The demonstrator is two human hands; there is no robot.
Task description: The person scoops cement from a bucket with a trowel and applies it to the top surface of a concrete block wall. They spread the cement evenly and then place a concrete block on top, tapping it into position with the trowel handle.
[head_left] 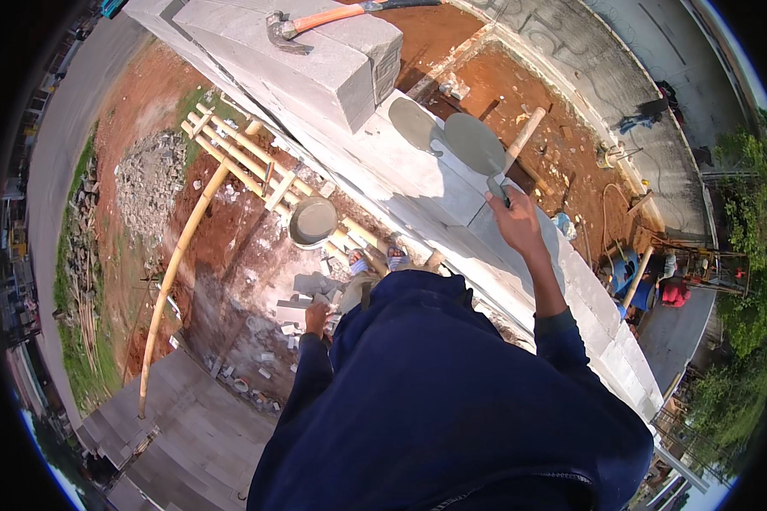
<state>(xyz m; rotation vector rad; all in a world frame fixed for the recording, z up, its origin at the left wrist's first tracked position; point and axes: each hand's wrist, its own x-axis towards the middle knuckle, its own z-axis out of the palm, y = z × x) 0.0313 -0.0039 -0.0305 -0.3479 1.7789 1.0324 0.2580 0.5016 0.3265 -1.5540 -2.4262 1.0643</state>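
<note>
My right hand [516, 223] is closed round the handle of a trowel. Its rounded grey blade [475, 143] hovers at the far edge of a pale block wall [435, 183]. On the wall top beside the blade lies a dark oval patch [414, 124], which looks like its shadow. My left hand [317, 318] hangs low on the left, apart from the wall, its fingers too small and shaded to read. Ahead, a claw hammer [302, 25] with an orange and black handle rests on a raised block [315, 72].
A bucket of grey mortar [314, 221] stands on bamboo scaffolding [251, 175] left of the wall, near my sandalled feet [375, 260]. Broken blocks [294, 308] lie below. Beyond the wall is red soil [503, 89] with a leaning pole [525, 136].
</note>
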